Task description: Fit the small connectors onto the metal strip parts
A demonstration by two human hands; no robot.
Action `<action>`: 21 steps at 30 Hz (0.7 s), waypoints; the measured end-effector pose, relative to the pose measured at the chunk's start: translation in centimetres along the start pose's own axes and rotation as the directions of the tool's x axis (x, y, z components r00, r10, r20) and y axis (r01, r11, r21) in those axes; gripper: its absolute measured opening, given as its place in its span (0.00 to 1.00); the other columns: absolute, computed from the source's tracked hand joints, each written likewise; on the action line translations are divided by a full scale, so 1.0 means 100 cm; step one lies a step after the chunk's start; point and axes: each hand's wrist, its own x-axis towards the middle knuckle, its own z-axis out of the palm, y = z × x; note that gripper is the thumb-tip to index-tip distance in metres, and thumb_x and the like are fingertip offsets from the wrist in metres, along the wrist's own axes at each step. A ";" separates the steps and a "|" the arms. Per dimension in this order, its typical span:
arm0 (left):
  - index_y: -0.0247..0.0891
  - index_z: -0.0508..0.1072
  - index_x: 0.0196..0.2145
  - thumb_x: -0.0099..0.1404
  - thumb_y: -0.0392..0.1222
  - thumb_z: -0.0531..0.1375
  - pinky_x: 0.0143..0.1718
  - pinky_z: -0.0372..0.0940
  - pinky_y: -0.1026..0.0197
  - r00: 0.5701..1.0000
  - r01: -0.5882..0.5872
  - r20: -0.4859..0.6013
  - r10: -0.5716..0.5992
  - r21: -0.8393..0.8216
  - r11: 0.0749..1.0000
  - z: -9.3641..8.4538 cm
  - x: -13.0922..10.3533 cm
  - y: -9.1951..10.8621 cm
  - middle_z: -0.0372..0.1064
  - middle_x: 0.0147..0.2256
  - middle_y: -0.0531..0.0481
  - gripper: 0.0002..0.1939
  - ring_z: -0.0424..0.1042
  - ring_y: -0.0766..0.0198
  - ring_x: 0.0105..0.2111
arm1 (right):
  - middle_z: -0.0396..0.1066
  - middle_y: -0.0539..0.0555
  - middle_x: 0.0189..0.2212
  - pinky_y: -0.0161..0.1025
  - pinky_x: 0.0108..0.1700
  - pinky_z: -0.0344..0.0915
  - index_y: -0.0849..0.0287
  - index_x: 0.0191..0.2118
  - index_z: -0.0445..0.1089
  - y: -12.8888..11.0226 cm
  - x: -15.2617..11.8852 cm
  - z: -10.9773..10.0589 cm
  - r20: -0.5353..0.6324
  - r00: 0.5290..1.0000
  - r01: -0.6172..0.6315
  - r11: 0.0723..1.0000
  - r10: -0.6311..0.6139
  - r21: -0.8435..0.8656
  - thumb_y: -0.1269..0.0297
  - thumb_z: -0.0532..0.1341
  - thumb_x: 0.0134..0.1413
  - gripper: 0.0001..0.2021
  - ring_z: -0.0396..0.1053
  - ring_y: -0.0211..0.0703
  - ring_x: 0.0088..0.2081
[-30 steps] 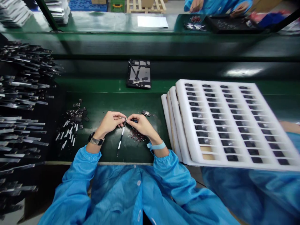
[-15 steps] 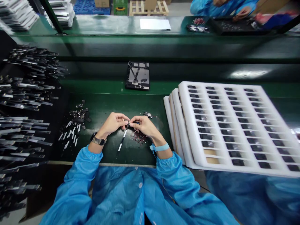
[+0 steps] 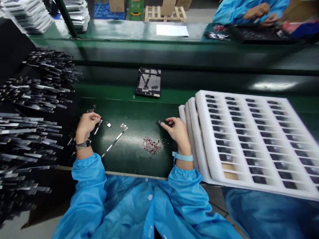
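Note:
Over the pile of small parts at the left is my left hand (image 3: 86,126), its thumb and fingertips pinched at the upper end of a short flex strip (image 3: 98,127). The hand hides most of the pile. My right hand (image 3: 176,130) has thumb and fingers around a small black module (image 3: 159,122) at the right of the bench. Between the hands lies a long thin flex cable (image 3: 113,144) with a silvery connector end. A small metal-and-black piece (image 3: 108,124) rests beside my left fingertips. Tiny reddish parts (image 3: 152,145) form a heap nearer my right hand.
Stacked white foam trays (image 3: 203,139) with rows of black modules stand at the right. Bundles of flex cables (image 3: 32,127) fill the left side. A dark opened device (image 3: 149,83) lies at the back. Across the bench, a co-worker's hands (image 3: 259,13) work over a black tray.
My hands have parted. The flex cable they held together now lies on the bench. My left hand moved left to the pile, my right hand moved right to the black module.

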 end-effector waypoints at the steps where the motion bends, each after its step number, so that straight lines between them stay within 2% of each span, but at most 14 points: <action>1: 0.36 0.83 0.36 0.57 0.40 0.68 0.42 0.69 0.56 0.998 0.004 -0.057 0.003 0.113 0.994 0.000 0.003 -0.006 0.78 0.33 0.47 0.08 0.74 0.57 0.35 | 0.72 0.58 0.37 0.49 0.45 0.66 0.57 0.41 0.77 0.002 -0.001 0.001 0.017 1.000 0.017 0.999 -0.017 -0.038 0.50 0.70 0.55 0.16 0.69 0.55 0.40; 3: 0.39 0.85 0.40 0.60 0.39 0.68 0.53 0.68 0.48 0.982 -0.026 -0.170 0.083 0.310 0.950 0.002 0.005 -0.010 0.79 0.41 0.43 0.10 0.74 0.49 0.46 | 0.71 0.57 0.36 0.48 0.45 0.64 0.56 0.39 0.75 -0.001 -0.002 0.004 0.045 0.998 0.047 0.995 -0.043 -0.090 0.54 0.70 0.55 0.12 0.68 0.55 0.41; 5: 0.41 0.85 0.44 0.63 0.39 0.68 0.61 0.64 0.40 0.951 -0.095 -0.228 0.211 0.434 0.896 0.007 0.002 -0.005 0.77 0.50 0.40 0.11 0.69 0.41 0.55 | 0.71 0.55 0.35 0.46 0.43 0.62 0.55 0.36 0.73 -0.007 -0.004 0.006 0.071 0.997 0.041 0.994 -0.033 -0.100 0.59 0.70 0.54 0.09 0.67 0.53 0.40; 6: 0.42 0.85 0.45 0.64 0.40 0.68 0.63 0.62 0.38 0.940 -0.159 -0.200 0.277 0.463 0.872 0.011 0.000 0.000 0.76 0.53 0.39 0.12 0.67 0.40 0.58 | 0.71 0.54 0.34 0.45 0.42 0.60 0.55 0.35 0.71 -0.011 -0.004 0.006 0.084 0.996 0.025 0.996 -0.018 -0.086 0.60 0.70 0.53 0.09 0.67 0.52 0.39; 7: 0.43 0.85 0.47 0.65 0.41 0.69 0.65 0.60 0.38 0.933 -0.245 -0.125 0.339 0.468 0.849 0.017 -0.003 0.005 0.75 0.54 0.40 0.12 0.66 0.40 0.59 | 0.70 0.53 0.33 0.44 0.40 0.59 0.54 0.35 0.70 -0.013 -0.004 0.006 0.095 0.996 0.008 0.998 -0.002 -0.063 0.61 0.70 0.52 0.09 0.67 0.50 0.38; 9: 0.46 0.84 0.50 0.66 0.42 0.70 0.67 0.59 0.41 0.895 -0.436 0.108 0.434 0.425 0.793 0.032 -0.009 0.017 0.73 0.56 0.43 0.14 0.65 0.44 0.60 | 0.69 0.50 0.30 0.42 0.38 0.57 0.54 0.35 0.68 -0.015 -0.004 0.005 0.107 0.994 -0.019 1.000 0.021 -0.015 0.61 0.70 0.52 0.10 0.67 0.48 0.35; 11: 0.46 0.83 0.51 0.65 0.42 0.71 0.67 0.59 0.42 0.825 -0.562 0.315 0.469 0.374 0.738 0.051 -0.014 0.026 0.70 0.58 0.44 0.16 0.63 0.46 0.61 | 0.69 0.49 0.29 0.41 0.38 0.57 0.53 0.35 0.67 -0.015 -0.004 0.003 0.112 0.993 -0.028 1.000 0.028 0.006 0.61 0.71 0.52 0.11 0.66 0.48 0.35; 13: 0.44 0.82 0.51 0.63 0.40 0.72 0.66 0.59 0.42 0.783 -0.607 0.423 0.456 0.364 0.706 0.067 -0.017 0.030 0.68 0.60 0.43 0.17 0.62 0.45 0.61 | 0.69 0.49 0.30 0.42 0.38 0.57 0.53 0.35 0.68 -0.012 -0.005 0.003 0.117 0.993 -0.015 1.000 0.016 -0.010 0.59 0.71 0.52 0.12 0.66 0.48 0.35; 16: 0.41 0.81 0.45 0.62 0.37 0.73 0.61 0.62 0.44 0.775 -0.611 0.462 0.431 0.374 0.698 0.081 -0.019 0.030 0.69 0.56 0.42 0.13 0.65 0.46 0.58 | 0.69 0.52 0.32 0.43 0.39 0.58 0.54 0.37 0.71 -0.009 -0.004 0.006 0.096 0.995 0.035 0.998 -0.031 -0.046 0.54 0.72 0.52 0.14 0.66 0.51 0.37; 19: 0.39 0.77 0.37 0.61 0.36 0.72 0.55 0.63 0.47 0.785 -0.593 0.453 0.424 0.348 0.726 0.083 -0.018 0.029 0.72 0.47 0.44 0.08 0.68 0.49 0.51 | 0.70 0.55 0.33 0.46 0.43 0.60 0.55 0.38 0.73 -0.011 -0.002 0.011 0.043 0.998 0.054 0.996 -0.052 -0.069 0.52 0.70 0.55 0.13 0.66 0.54 0.39; 21: 0.39 0.75 0.33 0.62 0.35 0.71 0.50 0.64 0.51 0.795 -0.555 0.452 0.404 0.275 0.785 0.080 -0.017 0.030 0.73 0.39 0.47 0.07 0.70 0.53 0.45 | 0.71 0.55 0.32 0.47 0.44 0.61 0.55 0.36 0.73 -0.014 -0.001 0.015 0.039 0.998 0.043 0.998 -0.041 -0.053 0.53 0.67 0.57 0.11 0.67 0.54 0.39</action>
